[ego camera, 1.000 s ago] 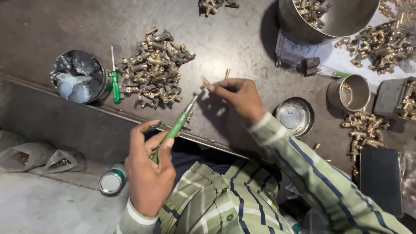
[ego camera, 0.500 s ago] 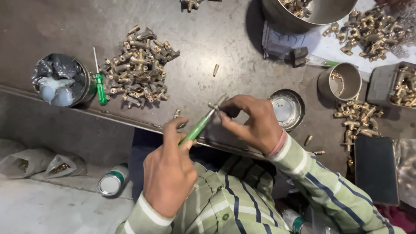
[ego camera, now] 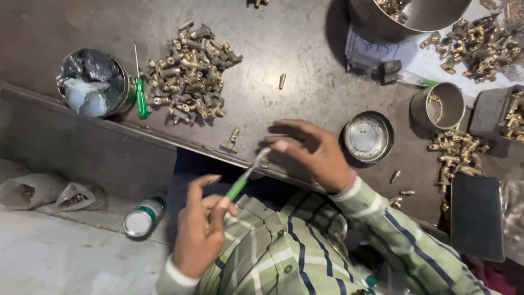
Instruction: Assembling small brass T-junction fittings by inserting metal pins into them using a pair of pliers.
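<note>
My left hand (ego camera: 199,232) is closed around the green handle of a thin screwdriver (ego camera: 238,187), held over my lap just below the edge of the dark metal table (ego camera: 305,82). The shaft points up and to the right. My right hand (ego camera: 316,153) hovers at the table edge, thumb and fingers pinched around the shaft's tip, where a small brass part is blurred and mostly hidden. A loose brass piece (ego camera: 233,139) lies on the table just left of that tip.
A heap of brass fittings (ego camera: 188,71) lies at the back left, beside a second green screwdriver (ego camera: 141,95) and a bag-lined tin (ego camera: 93,82). To the right are a small steel bowl (ego camera: 367,136), a steel cup (ego camera: 445,104) and more fittings (ego camera: 475,43). A can (ego camera: 143,217) stands below.
Both hands have drawn back from over the table toward my body, to the table's front edge. The screwdriver stays in my left hand, its tip at my right fingers.
</note>
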